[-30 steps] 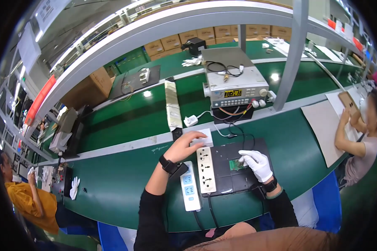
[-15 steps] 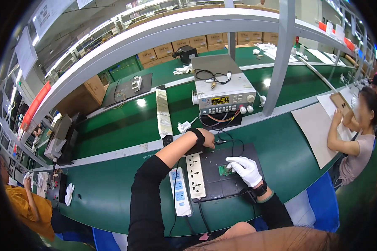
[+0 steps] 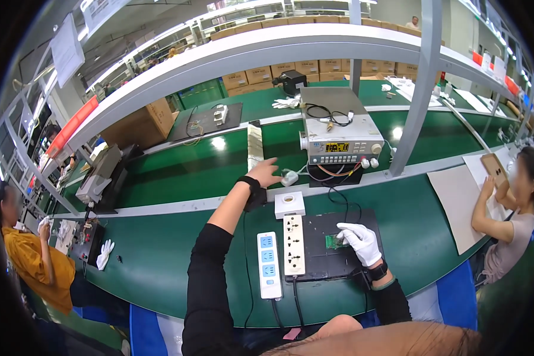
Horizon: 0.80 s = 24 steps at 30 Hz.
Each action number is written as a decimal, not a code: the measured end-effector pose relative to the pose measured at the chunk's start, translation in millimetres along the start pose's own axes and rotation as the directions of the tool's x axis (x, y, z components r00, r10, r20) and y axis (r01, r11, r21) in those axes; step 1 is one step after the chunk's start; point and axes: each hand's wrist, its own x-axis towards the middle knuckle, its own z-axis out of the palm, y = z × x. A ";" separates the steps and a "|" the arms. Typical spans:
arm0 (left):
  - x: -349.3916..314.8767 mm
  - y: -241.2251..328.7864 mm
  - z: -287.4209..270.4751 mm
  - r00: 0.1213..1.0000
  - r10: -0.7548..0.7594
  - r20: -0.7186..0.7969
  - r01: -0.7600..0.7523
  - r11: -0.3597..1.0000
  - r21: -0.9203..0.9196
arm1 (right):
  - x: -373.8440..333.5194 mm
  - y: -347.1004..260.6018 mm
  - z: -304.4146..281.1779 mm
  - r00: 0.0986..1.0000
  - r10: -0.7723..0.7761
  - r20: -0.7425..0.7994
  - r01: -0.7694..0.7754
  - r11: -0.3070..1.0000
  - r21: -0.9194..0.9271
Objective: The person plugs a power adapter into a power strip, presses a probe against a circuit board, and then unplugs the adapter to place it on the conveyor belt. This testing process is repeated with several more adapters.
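Note:
My bare left hand [image 3: 264,173] reaches over the bench's back rail, fingers spread and empty, beside a white plug-in adapter [image 3: 289,178]. A dark band circles that wrist. My right hand [image 3: 360,242], in a white glove, has its fingers closed at the right end of a small green circuit board [image 3: 332,241]. The fingertips partly hide the board, which is over a black mat [image 3: 323,261]. By the mat's far left corner stands a white square box [image 3: 289,204] with a round opening. A cream power strip [image 3: 293,246] lies along the mat's left edge.
A white power strip with blue sockets [image 3: 269,265] lies further left. Behind the rail stands a bench power supply [image 3: 341,133] with cables. A grey upright post [image 3: 420,101] rises to its right. Co-workers sit at left [image 3: 32,255] and right [image 3: 507,207].
My left hand has moved away from the mat's far edge, out and leftward, and its fingers have spread. The white box shows now. My right hand stays at the board; the view has shifted.

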 end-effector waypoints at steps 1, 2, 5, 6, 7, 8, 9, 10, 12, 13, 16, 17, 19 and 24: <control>-8.7 -7.2 1.7 0.996 -0.080 -0.046 0.079 0.997 -0.025 | -0.1 1.8 -0.6 1.000 0.006 -0.001 -0.006 1.000 0.010; -16.3 -12.2 5.1 0.983 -0.162 -0.090 0.157 0.986 -0.052 | 0.1 3.8 -0.7 1.000 0.010 0.000 -0.010 1.000 0.024; -38.1 7.8 29.4 0.992 -0.034 -0.118 0.009 0.979 -0.203 | 1.3 8.4 -11.8 0.999 0.030 -0.021 -0.030 0.999 0.013; -58.0 12.1 39.5 0.989 0.015 -0.147 -0.042 0.983 -0.178 | 1.8 6.8 -8.0 0.999 0.042 -0.014 -0.041 0.999 0.019; -77.7 16.9 50.5 0.983 0.059 -0.174 -0.086 0.985 -0.150 | 3.0 5.6 -2.5 0.999 0.052 0.000 -0.052 0.998 0.027; -96.6 26.2 57.7 0.984 0.096 -0.147 -0.123 0.975 -0.187 | 3.6 4.2 2.1 0.998 0.047 0.028 -0.048 0.998 0.049; -112.1 36.5 66.0 0.984 0.126 -0.124 -0.152 0.962 -0.227 | 3.0 -0.1 4.0 0.998 0.058 0.035 -0.059 0.998 0.022; -128.0 42.9 77.9 0.981 0.132 -0.142 -0.171 0.933 -0.315 | 4.6 -6.8 7.4 0.997 0.056 0.060 -0.056 0.998 0.003; -134.3 49.2 94.3 0.973 0.142 -0.183 -0.213 0.860 -0.464 | 2.5 -6.7 6.2 0.991 0.112 0.074 -0.116 0.992 0.046; -133.5 49.9 99.7 0.968 0.145 -0.206 -0.234 0.819 -0.524 | 1.0 -8.0 3.6 0.990 0.116 0.080 -0.118 0.993 0.015; -124.7 47.3 103.4 0.970 0.133 -0.204 -0.227 0.793 -0.565 | -4.5 9.6 -2.9 0.990 0.133 0.055 -0.133 0.991 0.003; -123.7 53.1 101.7 0.968 0.145 -0.204 -0.240 0.772 -0.588 | -6.8 21.6 -7.1 0.988 0.137 0.068 -0.137 0.990 0.007; -123.5 54.3 100.8 0.959 0.154 -0.239 -0.269 0.764 -0.586 | -5.6 29.3 -8.2 0.987 0.123 0.108 -0.124 0.992 0.007; -139.5 55.3 102.5 0.964 0.085 -0.253 -0.227 0.761 -0.608 | 2.7 89.0 -32.6 0.979 0.127 0.158 -0.121 0.992 -0.044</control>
